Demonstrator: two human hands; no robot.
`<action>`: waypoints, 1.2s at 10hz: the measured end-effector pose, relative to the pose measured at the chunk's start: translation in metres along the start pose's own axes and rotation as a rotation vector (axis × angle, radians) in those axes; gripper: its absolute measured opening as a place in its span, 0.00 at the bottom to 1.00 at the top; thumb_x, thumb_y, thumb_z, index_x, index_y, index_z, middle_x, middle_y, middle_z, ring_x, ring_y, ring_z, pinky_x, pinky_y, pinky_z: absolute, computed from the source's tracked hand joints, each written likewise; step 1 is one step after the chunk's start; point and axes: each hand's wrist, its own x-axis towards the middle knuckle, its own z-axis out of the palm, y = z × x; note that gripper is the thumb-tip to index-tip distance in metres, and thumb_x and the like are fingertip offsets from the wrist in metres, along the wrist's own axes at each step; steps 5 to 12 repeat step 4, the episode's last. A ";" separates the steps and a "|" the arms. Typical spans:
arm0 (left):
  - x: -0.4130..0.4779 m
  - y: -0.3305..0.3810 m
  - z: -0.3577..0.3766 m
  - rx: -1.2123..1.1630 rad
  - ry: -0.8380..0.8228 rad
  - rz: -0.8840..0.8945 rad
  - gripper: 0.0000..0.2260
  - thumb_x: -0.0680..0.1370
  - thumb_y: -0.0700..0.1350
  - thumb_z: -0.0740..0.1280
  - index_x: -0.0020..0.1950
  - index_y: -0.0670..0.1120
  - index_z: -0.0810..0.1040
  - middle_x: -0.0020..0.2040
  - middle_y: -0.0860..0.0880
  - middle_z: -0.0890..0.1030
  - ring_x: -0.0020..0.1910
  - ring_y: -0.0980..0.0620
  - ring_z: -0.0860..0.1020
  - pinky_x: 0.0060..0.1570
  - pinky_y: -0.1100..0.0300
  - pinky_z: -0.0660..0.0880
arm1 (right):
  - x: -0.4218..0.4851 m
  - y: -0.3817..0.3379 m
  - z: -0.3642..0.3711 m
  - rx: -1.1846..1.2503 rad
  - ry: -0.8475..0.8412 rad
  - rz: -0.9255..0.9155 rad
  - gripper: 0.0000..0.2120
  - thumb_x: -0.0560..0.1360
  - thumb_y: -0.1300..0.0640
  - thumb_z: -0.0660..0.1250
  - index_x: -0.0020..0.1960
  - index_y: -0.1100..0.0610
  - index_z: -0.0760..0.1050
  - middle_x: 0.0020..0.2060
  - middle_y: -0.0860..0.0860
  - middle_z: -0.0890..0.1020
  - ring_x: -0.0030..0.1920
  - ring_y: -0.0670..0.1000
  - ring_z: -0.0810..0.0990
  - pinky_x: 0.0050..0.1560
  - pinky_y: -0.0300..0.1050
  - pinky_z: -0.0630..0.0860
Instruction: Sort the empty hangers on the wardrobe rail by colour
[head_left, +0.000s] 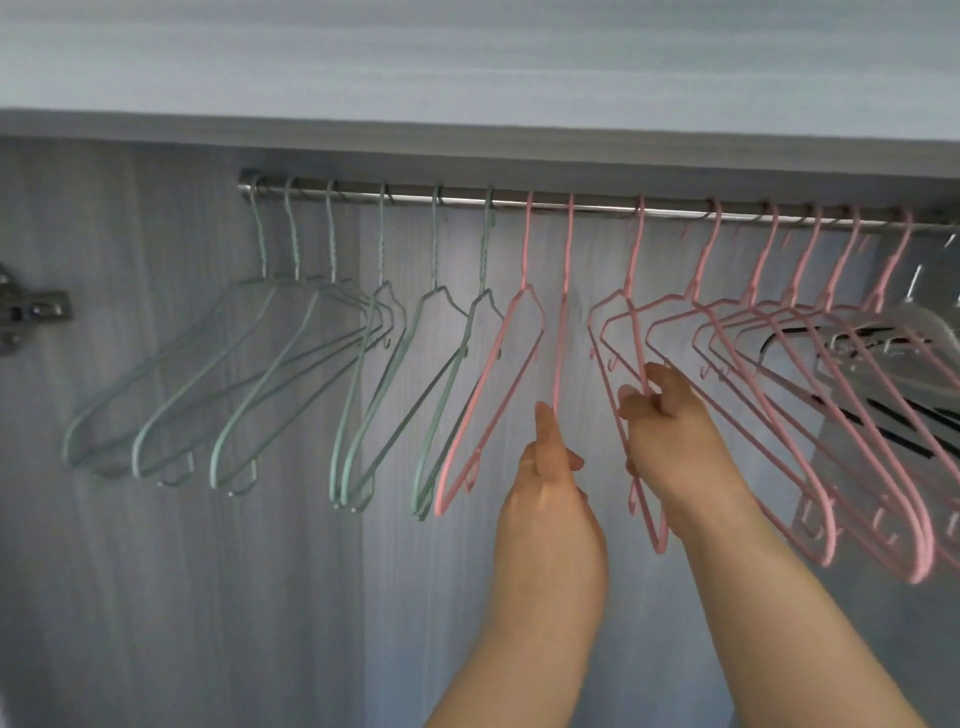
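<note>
A metal wardrobe rail (597, 203) runs across the top. Several mint green hangers (291, 364) hang together on its left part. Several pink hangers (779, 374) hang from the middle to the right. My left hand (550, 467) reaches up, its straight index finger touching the lower end of a pink hanger seen edge-on (563, 322). My right hand (657, 421) grips the wire of the pink hanger beside it on the right (631, 312), fingers curled round it.
Clear plastic hangers (883, 338) with black parts hang at the far right behind the pink ones. A metal door hinge (31, 312) sits on the left wall. A shelf board (467, 140) runs just above the rail.
</note>
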 end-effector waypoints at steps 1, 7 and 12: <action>-0.002 0.001 -0.007 0.006 -0.046 0.037 0.30 0.77 0.34 0.50 0.74 0.53 0.42 0.63 0.50 0.69 0.55 0.53 0.71 0.56 0.60 0.70 | -0.002 0.001 -0.002 -0.037 -0.034 -0.011 0.21 0.79 0.54 0.54 0.71 0.56 0.57 0.51 0.52 0.75 0.47 0.52 0.77 0.49 0.44 0.72; -0.028 -0.007 -0.021 0.213 0.202 0.324 0.25 0.79 0.58 0.40 0.72 0.49 0.57 0.70 0.50 0.68 0.65 0.57 0.66 0.59 0.71 0.63 | -0.060 0.002 -0.025 -0.475 0.118 -0.289 0.32 0.74 0.44 0.61 0.73 0.52 0.54 0.72 0.54 0.60 0.71 0.54 0.61 0.68 0.46 0.61; -0.028 -0.007 -0.021 0.213 0.202 0.324 0.25 0.79 0.58 0.40 0.72 0.49 0.57 0.70 0.50 0.68 0.65 0.57 0.66 0.59 0.71 0.63 | -0.060 0.002 -0.025 -0.475 0.118 -0.289 0.32 0.74 0.44 0.61 0.73 0.52 0.54 0.72 0.54 0.60 0.71 0.54 0.61 0.68 0.46 0.61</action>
